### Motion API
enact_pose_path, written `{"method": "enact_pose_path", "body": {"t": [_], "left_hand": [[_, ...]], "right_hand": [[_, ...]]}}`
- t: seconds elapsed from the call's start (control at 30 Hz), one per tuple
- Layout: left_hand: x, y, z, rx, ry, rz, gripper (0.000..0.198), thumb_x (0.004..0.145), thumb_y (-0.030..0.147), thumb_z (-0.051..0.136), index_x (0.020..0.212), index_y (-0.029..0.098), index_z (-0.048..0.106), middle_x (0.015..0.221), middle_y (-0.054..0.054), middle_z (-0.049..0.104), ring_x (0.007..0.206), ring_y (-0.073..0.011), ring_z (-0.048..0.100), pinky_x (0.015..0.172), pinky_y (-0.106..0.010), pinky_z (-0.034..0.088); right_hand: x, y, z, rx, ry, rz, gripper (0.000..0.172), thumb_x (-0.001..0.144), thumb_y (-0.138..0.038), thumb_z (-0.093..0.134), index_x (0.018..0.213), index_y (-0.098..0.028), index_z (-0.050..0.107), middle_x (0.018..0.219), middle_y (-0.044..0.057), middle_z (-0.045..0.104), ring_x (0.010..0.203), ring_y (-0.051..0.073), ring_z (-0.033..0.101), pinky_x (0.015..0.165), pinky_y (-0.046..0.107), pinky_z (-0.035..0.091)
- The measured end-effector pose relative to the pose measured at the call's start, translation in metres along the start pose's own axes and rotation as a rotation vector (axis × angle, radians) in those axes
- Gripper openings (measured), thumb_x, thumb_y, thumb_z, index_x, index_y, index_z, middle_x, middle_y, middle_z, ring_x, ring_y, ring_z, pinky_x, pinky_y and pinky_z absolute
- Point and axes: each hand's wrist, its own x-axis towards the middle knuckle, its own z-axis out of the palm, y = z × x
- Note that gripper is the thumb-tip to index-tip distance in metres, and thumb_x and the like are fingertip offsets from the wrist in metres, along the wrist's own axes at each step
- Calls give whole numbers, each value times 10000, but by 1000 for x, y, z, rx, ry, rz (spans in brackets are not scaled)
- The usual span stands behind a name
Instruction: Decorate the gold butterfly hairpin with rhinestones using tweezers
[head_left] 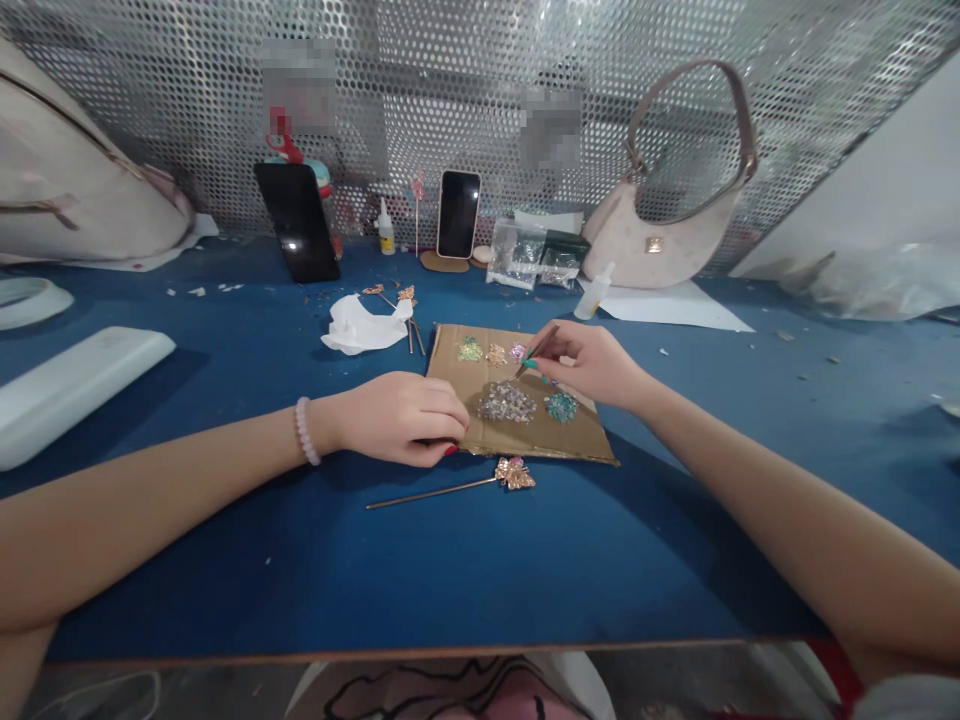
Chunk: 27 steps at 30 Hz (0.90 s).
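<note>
My right hand point(592, 362) pinches a pair of tweezers point(525, 362), their tips down at the upper edge of a pile of clear rhinestones point(506, 402). The pile lies on a piece of cardboard point(480, 438) with smaller heaps: green rhinestones point(470, 348), peach ones point(496, 355), pink ones point(518, 352) and teal ones point(561, 406). My left hand point(409, 418) is curled closed over the cardboard's lower left corner, its fingertips partly hidden. In front of the cardboard lies a gold hairpin point(435, 493) with a flower-shaped head and a pink stone.
Behind the cardboard are white crumpled paper point(364, 325) and more hairpins point(412, 325). Glue bottles point(595, 292), a propped phone point(459, 215), a black tablet-like device point(298, 222), plastic packets point(517, 255) and a handbag point(667, 235) line the back. A white case point(82, 390) lies left.
</note>
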Motion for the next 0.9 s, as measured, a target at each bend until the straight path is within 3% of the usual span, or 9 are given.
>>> {"method": "enact_pose_path", "body": {"t": [0.9], "left_hand": [[0,0,0,-1,5,0,171,847,161,444,877,161,612,940,-62,678,836,-168,612,680,-277,509]], "right_hand": [[0,-1,-1,19,-6,7,86,742,-246,563,800,-183,574,647,4,594,580,125,551,538,281,430]]}}
